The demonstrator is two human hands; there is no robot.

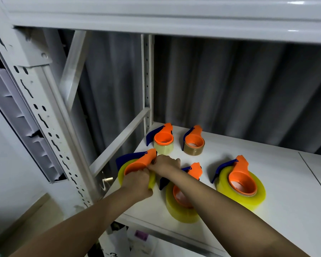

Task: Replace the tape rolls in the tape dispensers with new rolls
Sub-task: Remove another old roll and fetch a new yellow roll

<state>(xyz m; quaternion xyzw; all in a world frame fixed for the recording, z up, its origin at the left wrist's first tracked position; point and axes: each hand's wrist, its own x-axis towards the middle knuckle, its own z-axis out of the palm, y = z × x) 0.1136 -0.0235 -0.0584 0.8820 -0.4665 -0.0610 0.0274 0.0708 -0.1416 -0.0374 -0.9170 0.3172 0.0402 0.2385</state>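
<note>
Orange plastic and yellow film make up the dispenser [137, 164] I'm working on, at the front-left corner of the white shelf [285, 182], close to its open edge. My left hand [137, 184] has its grip curled round the near side of the yellow roll [121, 173] and the orange ring. My right hand [165, 164] has its fingers bent tight against the orange handle, and I read that as a pinch, though the fingertips are hidden.

As I see it, the main risk is the roll coming free with a jerk and sliding off the left edge beside the upright [63, 141]. The blue blade guard [126, 158] sits just behind my knuckles, so a slip could drag skin across the cutter. My right forearm crosses directly over the front-middle dispenser [183, 199] and could knock it forward off the shelf.

Further out stand a full dispenser [241, 184] to the right and two with smaller rolls at the back [163, 140] [194, 143]. None of the dispensers or rolls shows readable branding; papers below the shelf [141, 236] carry marks too blurred to read.
</note>
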